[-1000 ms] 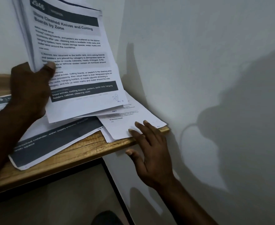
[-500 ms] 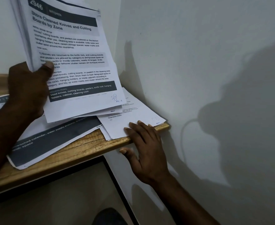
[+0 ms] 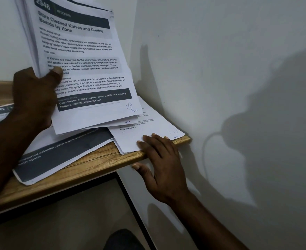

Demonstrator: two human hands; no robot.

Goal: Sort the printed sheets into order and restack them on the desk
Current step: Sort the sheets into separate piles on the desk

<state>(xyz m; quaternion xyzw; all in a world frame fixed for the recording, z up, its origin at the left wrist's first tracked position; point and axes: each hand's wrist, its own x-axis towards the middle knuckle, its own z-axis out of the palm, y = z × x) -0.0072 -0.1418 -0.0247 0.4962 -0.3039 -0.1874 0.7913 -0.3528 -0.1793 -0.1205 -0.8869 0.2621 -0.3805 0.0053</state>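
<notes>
Pinching the sheaf (image 3: 87,69) upright in the left hand (image 3: 33,98), thumb across its front. Pressing the right hand (image 3: 163,168), fingers straight, flat on a loose sheet (image 3: 130,138) at the worktop (image 3: 101,157) corner. Thin, limp, slippery paper: probably best slid over the edge, then pinched.

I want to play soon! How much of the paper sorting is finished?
Partly gathered: the left hand holds a bundle of white printed sheets upright. In hand: the right hand rests its fingers on a white sheet at the desk corner. Left: a dark-banded sheet and others lie crooked on the wooden desk; no tidy stack yet.
</notes>
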